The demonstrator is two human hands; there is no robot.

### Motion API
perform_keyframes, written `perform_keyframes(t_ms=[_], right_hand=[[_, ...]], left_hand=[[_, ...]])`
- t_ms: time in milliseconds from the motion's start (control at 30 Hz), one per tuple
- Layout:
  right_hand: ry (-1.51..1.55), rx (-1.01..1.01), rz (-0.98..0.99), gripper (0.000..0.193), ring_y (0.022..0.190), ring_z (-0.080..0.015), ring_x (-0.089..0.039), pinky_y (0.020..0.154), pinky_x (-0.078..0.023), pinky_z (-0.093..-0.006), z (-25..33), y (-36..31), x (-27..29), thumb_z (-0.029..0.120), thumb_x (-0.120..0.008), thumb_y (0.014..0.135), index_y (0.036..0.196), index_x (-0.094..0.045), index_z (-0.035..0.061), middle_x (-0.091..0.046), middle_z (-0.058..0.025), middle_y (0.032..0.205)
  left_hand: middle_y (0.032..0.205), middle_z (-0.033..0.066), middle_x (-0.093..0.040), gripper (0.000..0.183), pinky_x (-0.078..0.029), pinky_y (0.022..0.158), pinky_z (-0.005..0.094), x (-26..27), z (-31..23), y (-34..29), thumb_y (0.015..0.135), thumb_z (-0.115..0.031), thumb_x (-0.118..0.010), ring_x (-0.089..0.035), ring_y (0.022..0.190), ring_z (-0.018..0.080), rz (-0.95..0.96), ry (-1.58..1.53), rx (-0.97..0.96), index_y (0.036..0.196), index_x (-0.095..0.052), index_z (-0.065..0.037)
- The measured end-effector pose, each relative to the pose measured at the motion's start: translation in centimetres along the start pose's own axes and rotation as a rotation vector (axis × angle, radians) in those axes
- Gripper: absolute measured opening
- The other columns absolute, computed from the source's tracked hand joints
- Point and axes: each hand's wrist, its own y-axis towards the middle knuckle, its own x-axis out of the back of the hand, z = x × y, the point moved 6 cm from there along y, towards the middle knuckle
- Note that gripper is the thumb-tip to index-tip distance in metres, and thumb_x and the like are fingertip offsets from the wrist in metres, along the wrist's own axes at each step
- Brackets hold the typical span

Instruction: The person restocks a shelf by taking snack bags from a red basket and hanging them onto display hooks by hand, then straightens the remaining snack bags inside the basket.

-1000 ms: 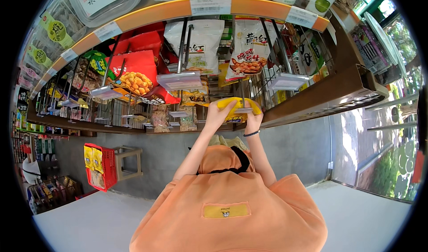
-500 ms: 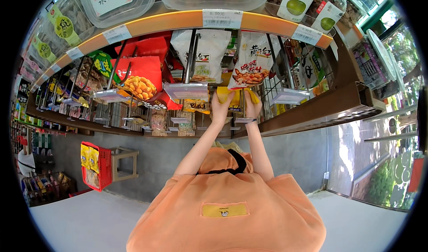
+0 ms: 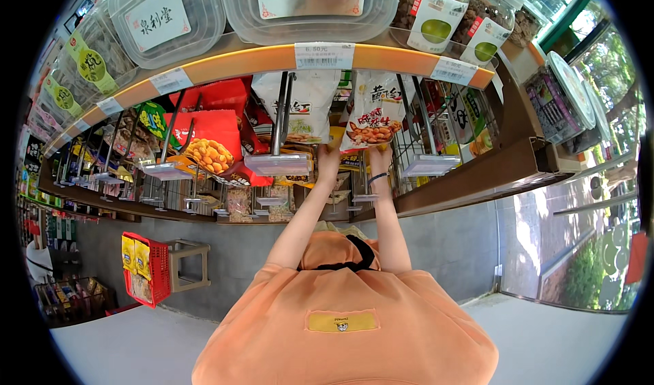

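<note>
Both my arms reach into the hanging snack rack beneath an orange-edged shelf. My left hand [image 3: 328,163] is closed at one side of a yellow snack bag [image 3: 336,133], its fingertips partly hidden. My right hand [image 3: 379,161], with a dark band at the wrist, is closed at the bag's other side, its fingers partly behind a white peanut bag [image 3: 371,116]. That white bag hangs in front and covers much of the yellow one. A yellow-and-black packet [image 3: 351,161] shows between my hands. Another white bag [image 3: 306,109] hangs to the left.
Metal hooks with clear tag holders [image 3: 278,164] jut out on both sides of my arms. Red snack bags [image 3: 211,143] hang to the left. Plastic tubs [image 3: 310,27] stand on the shelf above. A red basket [image 3: 158,266] with yellow packets sits beside a stool [image 3: 189,249] at lower left.
Both hands have moved deeper into the rack with the yellow bag, which is now mostly hidden behind the white peanut bag. The rack sits slightly lower and further left in view.
</note>
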Motion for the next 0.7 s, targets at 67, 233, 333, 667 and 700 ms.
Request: perform_keyframes(t_ms=[67, 233, 333, 667, 700], right_hand=[[0.094, -0.068, -0.031, 0.027, 0.082, -0.0134, -0.051, 0.074, -0.039, -0.0245, 1.2, -1.4, -1.5, 0.004, -0.056, 0.075, 0.101, -0.05, -0.0023, -0.056, -0.0062, 0.093], [0.074, -0.172, -0.093, 0.032, 0.084, -0.014, -0.05, 0.076, -0.039, -0.025, 1.5, -2.5, -1.0, 0.006, -0.057, 0.076, 0.105, -0.048, -0.0021, -0.054, -0.006, 0.097], [-0.066, -0.216, -0.097, 0.037, 0.088, -0.0149, -0.049, 0.077, -0.038, -0.0254, 1.6, -3.3, -0.7, 0.008, -0.058, 0.076, 0.109, -0.045, -0.0018, -0.053, -0.0068, 0.1], [-0.104, -0.135, -0.136, 0.055, 0.114, -0.0267, -0.035, 0.091, -0.032, -0.0339, -0.6, -10.2, 1.1, 0.0, -0.056, 0.072, 0.122, -0.03, 0.002, -0.03, -0.0126, 0.126], [-0.107, -0.141, -0.117, 0.055, 0.114, -0.0267, -0.035, 0.091, -0.032, -0.0339, -1.0, -11.1, 1.7, 0.0, -0.056, 0.072, 0.122, -0.03, 0.002, -0.03, -0.0126, 0.126]], left_hand=[[0.101, 0.0098, -0.052, 0.036, -0.035, 0.08, 0.0261, 1.1, 0.4, 0.4, 0.078, -0.016, -0.055, -0.048, 0.093, 0.0177, -0.024, 0.009, 0.007, 0.107, -0.043, 0.002], [0.107, 0.0145, -0.048, 0.047, -0.034, 0.084, 0.0272, 1.4, 0.7, 0.1, 0.077, -0.018, -0.057, -0.046, 0.097, 0.0209, -0.04, 0.098, -0.258, 0.112, -0.038, 0.006], [0.113, 0.0189, -0.045, 0.059, -0.033, 0.088, 0.0302, 0.9, 0.1, -1.3, 0.076, -0.02, -0.059, -0.045, 0.102, 0.0253, -0.041, 0.062, -0.276, 0.119, -0.03, 0.007], [0.127, 0.0186, -0.031, 0.062, -0.028, 0.095, 0.0345, 3.9, 6.8, -7.8, 0.076, -0.023, -0.061, -0.032, 0.117, 0.0271, 0.138, 0.314, -0.16, 0.124, -0.03, 0.001], [0.127, 0.0186, -0.031, 0.062, -0.028, 0.095, 0.0345, 4.7, 7.3, -8.8, 0.076, -0.023, -0.061, -0.032, 0.117, 0.0271, 0.118, 0.309, -0.159, 0.124, -0.03, 0.001]])
